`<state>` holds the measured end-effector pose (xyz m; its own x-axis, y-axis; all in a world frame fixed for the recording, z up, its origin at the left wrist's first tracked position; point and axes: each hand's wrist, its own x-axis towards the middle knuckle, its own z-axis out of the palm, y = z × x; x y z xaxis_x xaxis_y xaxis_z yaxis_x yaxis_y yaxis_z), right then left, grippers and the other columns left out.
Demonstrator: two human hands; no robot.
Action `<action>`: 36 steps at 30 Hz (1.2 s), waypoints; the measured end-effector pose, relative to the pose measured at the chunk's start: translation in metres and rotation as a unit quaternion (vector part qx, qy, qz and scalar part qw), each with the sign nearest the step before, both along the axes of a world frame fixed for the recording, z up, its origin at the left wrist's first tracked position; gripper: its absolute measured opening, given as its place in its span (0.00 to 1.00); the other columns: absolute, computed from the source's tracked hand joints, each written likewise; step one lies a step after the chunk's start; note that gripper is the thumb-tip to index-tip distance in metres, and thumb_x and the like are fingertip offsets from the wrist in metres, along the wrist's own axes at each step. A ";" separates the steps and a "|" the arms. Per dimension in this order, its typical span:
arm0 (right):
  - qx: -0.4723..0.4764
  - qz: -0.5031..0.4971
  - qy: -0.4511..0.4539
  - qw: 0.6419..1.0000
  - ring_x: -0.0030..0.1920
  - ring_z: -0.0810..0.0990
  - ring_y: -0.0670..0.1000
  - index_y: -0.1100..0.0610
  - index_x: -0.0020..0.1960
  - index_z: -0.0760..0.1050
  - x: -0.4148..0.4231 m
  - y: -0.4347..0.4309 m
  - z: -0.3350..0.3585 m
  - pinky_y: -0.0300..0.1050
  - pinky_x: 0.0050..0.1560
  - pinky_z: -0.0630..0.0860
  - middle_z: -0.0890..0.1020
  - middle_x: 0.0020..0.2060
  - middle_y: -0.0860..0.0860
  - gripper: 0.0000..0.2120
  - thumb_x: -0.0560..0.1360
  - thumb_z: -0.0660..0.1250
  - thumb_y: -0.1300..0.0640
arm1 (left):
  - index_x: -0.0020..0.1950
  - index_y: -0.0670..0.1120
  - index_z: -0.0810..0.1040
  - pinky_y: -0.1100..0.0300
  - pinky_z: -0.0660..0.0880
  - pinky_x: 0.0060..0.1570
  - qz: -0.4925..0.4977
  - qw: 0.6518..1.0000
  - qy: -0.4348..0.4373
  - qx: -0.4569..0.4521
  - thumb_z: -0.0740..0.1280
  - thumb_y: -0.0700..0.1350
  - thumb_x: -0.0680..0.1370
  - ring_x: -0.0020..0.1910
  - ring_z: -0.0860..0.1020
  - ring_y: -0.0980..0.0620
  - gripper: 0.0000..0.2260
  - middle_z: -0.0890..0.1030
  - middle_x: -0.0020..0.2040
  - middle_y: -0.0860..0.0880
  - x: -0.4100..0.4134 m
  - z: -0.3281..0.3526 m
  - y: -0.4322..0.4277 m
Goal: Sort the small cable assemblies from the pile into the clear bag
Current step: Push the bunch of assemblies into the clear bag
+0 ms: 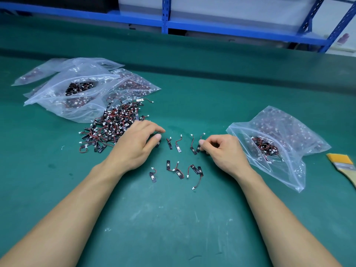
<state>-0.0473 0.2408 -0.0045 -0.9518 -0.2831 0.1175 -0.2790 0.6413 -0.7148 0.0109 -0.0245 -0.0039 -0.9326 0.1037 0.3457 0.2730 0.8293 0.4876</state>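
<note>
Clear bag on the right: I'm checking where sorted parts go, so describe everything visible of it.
The clear bag is thin, crinkled transparent plastic with a zip-strip mouth, lying flat on the green table with the mouth open toward the right hand. A small cluster of black-and-red cable assemblies sits inside. Whether the hand touches it is unclear.

A green-topped table stands before blue metal shelving.

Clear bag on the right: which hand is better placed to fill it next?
Probably the right hand. It lies beside the clear bag, near its open mouth, and already pinches a cable piece at the row's end. The left hand is over by the pile, farther from the bag.
</note>
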 end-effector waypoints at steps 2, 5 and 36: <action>-0.005 -0.001 -0.003 1.000 0.34 0.78 0.52 0.48 0.35 0.82 -0.001 0.000 -0.001 0.50 0.40 0.76 0.82 0.31 0.48 0.14 0.77 0.68 0.46 | 0.63 0.50 0.78 0.54 0.68 0.64 -0.035 0.999 -0.016 0.021 0.55 0.61 0.82 0.59 0.72 0.50 0.21 0.77 0.59 0.55 0.002 0.003 0.003; -0.039 -0.011 -0.016 0.999 0.30 0.73 0.46 0.49 0.34 0.81 -0.004 0.001 -0.002 0.45 0.36 0.71 0.81 0.30 0.48 0.14 0.77 0.69 0.46 | 0.71 0.53 0.71 0.56 0.63 0.70 -0.105 0.992 -0.064 0.039 0.53 0.76 0.73 0.69 0.68 0.54 0.37 0.72 0.68 0.55 0.005 0.006 0.005; -0.016 -0.097 0.026 0.995 0.28 0.72 0.48 0.53 0.33 0.79 -0.005 -0.005 -0.005 0.45 0.33 0.69 0.76 0.24 0.45 0.17 0.76 0.67 0.46 | 0.70 0.57 0.71 0.54 0.69 0.61 -0.025 0.996 -0.029 -0.076 0.61 0.78 0.65 0.58 0.69 0.53 0.40 0.71 0.61 0.56 0.007 0.003 0.042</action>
